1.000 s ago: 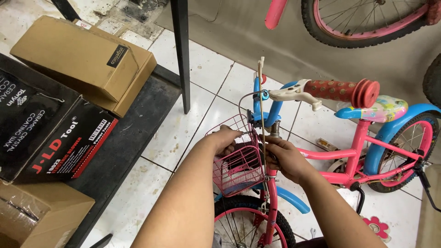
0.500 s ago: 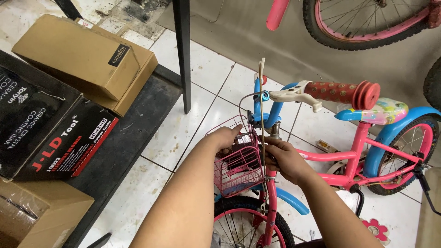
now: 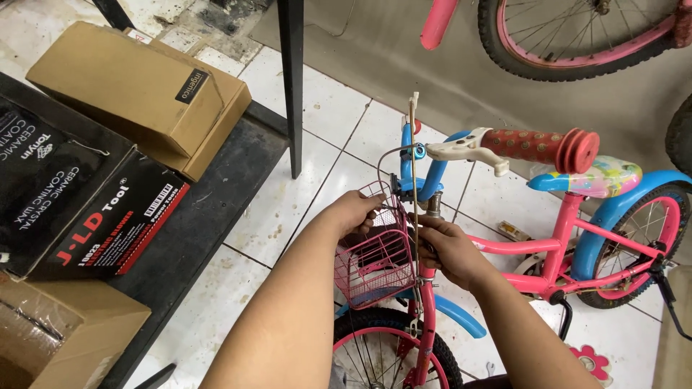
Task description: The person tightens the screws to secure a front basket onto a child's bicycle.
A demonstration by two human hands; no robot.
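little has changed since the earlier frame: both hands stay at the front of the small pink bicycle [image 3: 555,252]. the left hand [image 3: 357,214] still curls over the rim of the pink wire basket [image 3: 375,263], fingers closed on it. the right hand [image 3: 450,248] stays wrapped round the stem under the handlebar [image 3: 537,146], though what its fingertips pinch is hard to see. three cardboard boxes [image 3: 137,94] and one black box [image 3: 79,202] lie left on a dark surface [image 3: 209,209]; the floor [image 3: 324,115] is white tile.

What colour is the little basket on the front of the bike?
Pink wire basket, clearest in the head view, with the left hand on its rim.
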